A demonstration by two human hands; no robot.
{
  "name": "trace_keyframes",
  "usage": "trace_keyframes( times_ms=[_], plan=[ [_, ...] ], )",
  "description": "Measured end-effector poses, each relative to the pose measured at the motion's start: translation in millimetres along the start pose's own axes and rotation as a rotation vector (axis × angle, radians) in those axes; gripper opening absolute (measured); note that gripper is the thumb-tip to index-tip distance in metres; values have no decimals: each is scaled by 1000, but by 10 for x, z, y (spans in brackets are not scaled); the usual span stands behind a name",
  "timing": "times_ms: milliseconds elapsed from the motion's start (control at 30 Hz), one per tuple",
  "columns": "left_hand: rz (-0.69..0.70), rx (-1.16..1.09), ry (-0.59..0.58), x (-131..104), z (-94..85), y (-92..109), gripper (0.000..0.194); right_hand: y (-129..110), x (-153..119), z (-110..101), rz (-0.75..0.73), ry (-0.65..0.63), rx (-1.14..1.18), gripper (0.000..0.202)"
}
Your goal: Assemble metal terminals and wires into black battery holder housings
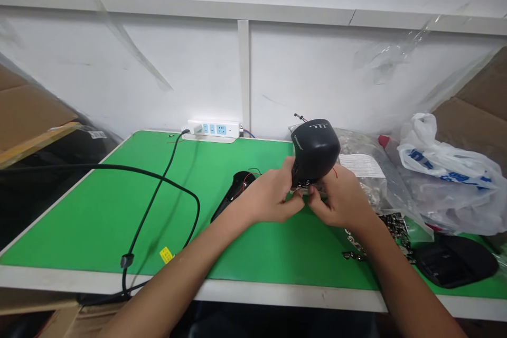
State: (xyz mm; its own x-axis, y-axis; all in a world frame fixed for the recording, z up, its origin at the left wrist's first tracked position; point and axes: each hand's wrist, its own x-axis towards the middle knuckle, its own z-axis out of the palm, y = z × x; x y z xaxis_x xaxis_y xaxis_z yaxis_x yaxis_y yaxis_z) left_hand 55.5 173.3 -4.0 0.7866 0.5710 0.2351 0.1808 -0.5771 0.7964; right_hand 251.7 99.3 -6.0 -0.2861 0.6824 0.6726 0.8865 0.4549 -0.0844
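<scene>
A rounded black plastic housing (317,148) with small light marks on top is held upright above the green table. My left hand (275,195) grips its left side, thumb and fingers closed near the lower edge. On the other side my right hand (340,198) is closed around the lower right part of the same housing. Small shiny metal pieces show at its bottom edge between my thumbs. A short wire with a connector (300,116) sticks up behind it. Left of my hands lies another black casing part (233,193) with thin red and black wires, partly hidden by my left forearm.
Small metal contact pieces (396,229) lie beside my right forearm, near a black flat part (457,261). Clear bags (364,190) and a white plastic bag (451,169) stand at the right. A power strip (217,129) is at the back; a black cable (150,211) crosses the left.
</scene>
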Motion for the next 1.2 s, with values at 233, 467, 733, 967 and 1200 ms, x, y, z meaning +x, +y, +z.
trace_keyframes(
  times_ms=[233,467,733,967,1200],
  plan=[
    [88,2,65,13,116,-195,47,-61,-39,93,35,-42,-40,4],
    [87,-112,108,18,178,-251,50,-62,-56,142,64,-67,12,4],
    [73,-133,100,-4,137,-238,46,-23,-107,190,109,-67,68,6],
    [32,-455,134,108,122,-147,32,-68,-79,194,82,-29,185,21],
    [-196,-790,56,203,60,-11,30,-9,-27,1,-144,253,-141,39]
  ],
)
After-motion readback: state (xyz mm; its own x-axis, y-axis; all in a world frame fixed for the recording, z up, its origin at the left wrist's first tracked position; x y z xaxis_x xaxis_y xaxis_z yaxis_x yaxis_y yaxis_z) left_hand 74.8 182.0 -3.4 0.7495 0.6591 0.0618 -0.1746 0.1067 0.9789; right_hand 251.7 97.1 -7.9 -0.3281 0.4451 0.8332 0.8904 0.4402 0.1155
